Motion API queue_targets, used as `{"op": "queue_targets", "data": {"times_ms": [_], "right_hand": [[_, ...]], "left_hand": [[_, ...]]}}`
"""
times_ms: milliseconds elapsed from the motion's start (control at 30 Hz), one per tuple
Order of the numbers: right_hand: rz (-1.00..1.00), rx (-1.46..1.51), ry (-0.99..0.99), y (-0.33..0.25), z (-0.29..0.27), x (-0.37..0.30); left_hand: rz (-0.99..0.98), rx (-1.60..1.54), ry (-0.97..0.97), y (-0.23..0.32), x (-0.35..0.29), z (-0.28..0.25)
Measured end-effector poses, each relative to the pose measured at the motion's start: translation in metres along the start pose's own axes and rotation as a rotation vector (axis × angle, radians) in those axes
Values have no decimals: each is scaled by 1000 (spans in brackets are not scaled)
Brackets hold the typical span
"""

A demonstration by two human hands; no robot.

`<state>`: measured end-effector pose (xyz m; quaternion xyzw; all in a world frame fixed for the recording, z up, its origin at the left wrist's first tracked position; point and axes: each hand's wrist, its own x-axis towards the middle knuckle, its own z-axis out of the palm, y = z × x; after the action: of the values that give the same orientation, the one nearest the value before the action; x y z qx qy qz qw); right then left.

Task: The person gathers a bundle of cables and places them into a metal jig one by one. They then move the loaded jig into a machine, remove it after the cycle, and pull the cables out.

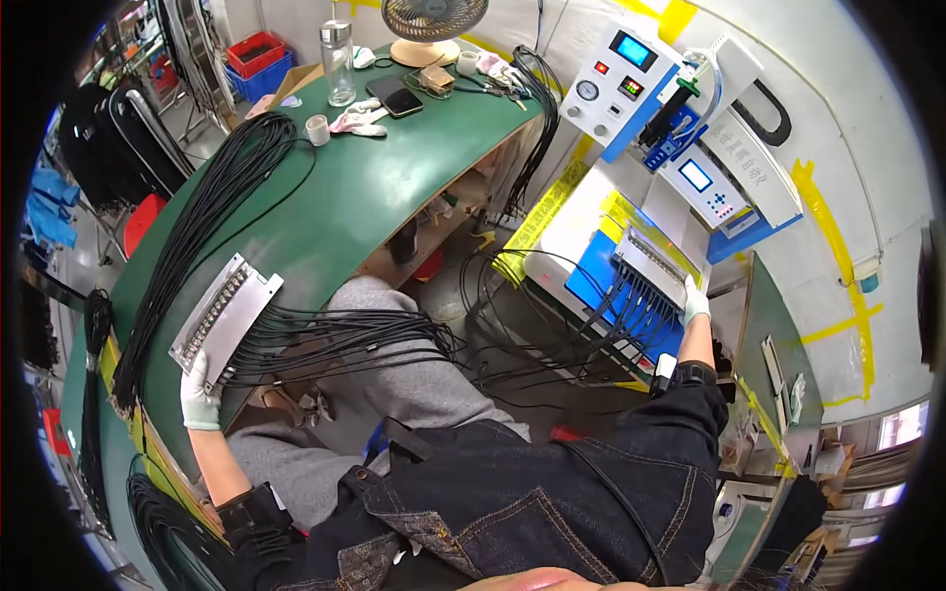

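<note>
In a white glove, my left hand (pixel 200 399) is closed on the lower end of a silvery metal plate (pixel 233 313) with a row of cable ends along it. That plate lies tilted at the green table's near edge. Black cables (pixel 335 335) run from it to the right across my lap. My right hand (pixel 696 303), also gloved, grips the right end of a second metal plate (pixel 655 258) on the blue bed (pixel 591 274) of a machine. Several black cables (pixel 639 300) hang side by side from this plate. Some of its fingers are hidden.
The machine's control box (pixel 616 84) and dispensing head (pixel 675 118) stand behind the bed. A long cable bundle (pixel 212 212) lies on the green table (pixel 379 182). Farther back are a fan (pixel 434 18), a glass bottle (pixel 338 64), a phone (pixel 394 96) and gloves (pixel 360 118).
</note>
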<state>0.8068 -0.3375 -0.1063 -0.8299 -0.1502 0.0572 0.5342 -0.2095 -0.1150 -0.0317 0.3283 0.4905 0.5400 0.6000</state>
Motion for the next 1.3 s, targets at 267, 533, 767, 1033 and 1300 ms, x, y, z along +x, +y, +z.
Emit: {"op": "queue_targets", "data": {"times_ms": [267,533,767,1033,1300], "right_hand": [[86,-784,81,-45,-7,-26],[153,-1174,52,-144,9,-105],[152,-1099,117,-140,10,-122],[-58,-787,-91,-72,-42,-83],[-188,-1170,-388,32,-88,-127]], "left_hand": [[2,39,-33,-2,2,7],[-10,45,4,1,-1,2],[10,20,-5,1,-1,2],[11,45,-8,7,-7,2],[7,45,-16,8,-2,3]]}}
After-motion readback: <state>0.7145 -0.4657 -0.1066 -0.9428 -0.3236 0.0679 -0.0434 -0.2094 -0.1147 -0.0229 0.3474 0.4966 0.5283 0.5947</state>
